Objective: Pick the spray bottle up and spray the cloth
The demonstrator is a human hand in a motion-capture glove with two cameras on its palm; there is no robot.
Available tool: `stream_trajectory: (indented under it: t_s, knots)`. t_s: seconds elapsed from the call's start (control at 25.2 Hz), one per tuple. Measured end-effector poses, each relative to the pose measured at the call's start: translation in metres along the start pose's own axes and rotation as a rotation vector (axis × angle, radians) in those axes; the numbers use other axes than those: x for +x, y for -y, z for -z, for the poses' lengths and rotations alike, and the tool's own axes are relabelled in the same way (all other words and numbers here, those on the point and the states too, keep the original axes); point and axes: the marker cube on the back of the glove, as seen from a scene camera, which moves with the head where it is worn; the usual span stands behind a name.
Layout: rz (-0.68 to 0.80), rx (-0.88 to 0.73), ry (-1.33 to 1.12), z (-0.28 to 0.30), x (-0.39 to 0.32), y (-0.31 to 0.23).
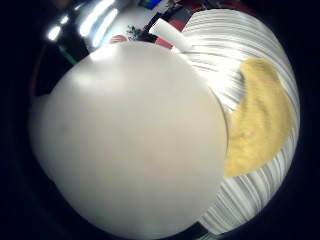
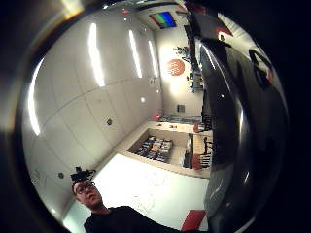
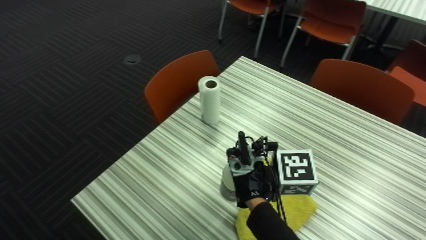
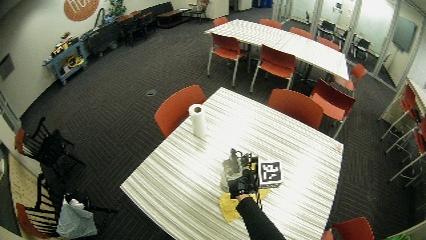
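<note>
My gloved right hand (image 3: 247, 176) is curled round a pale spray bottle (image 3: 229, 179) with a dark sprayer head (image 3: 249, 145), near the table's front edge. I cannot tell whether the bottle's base rests on the striped table (image 3: 173, 165) or is just off it. Its white body (image 1: 130, 140) fills the little finger side palm view. A yellow cloth (image 3: 296, 216) lies flat on the table right beside the hand, partly hidden by my sleeve; the cloth (image 1: 260, 117) also shows past the bottle. The dark sprayer part (image 2: 238, 121) rises at one side of the thumb side view.
A white paper towel roll (image 3: 210, 100) stands upright near the table's left edge, well beyond the hand. Orange chairs (image 3: 180, 82) (image 3: 363, 85) are pushed in at the left and far sides. The table's front corner (image 3: 76, 201) lies to the left of the hand.
</note>
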Motion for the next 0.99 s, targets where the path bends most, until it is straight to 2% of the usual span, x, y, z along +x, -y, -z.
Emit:
stream_trajectory:
  t_s: [0.36,0.67,0.99]
  knots:
    - [-0.039,0.045,-0.025,0.007,0.011,0.021]
    - [-0.113,0.124,-0.022,-0.015,0.061,-0.011]
    - [-0.097,0.106,-0.025,-0.019,0.061,-0.010]
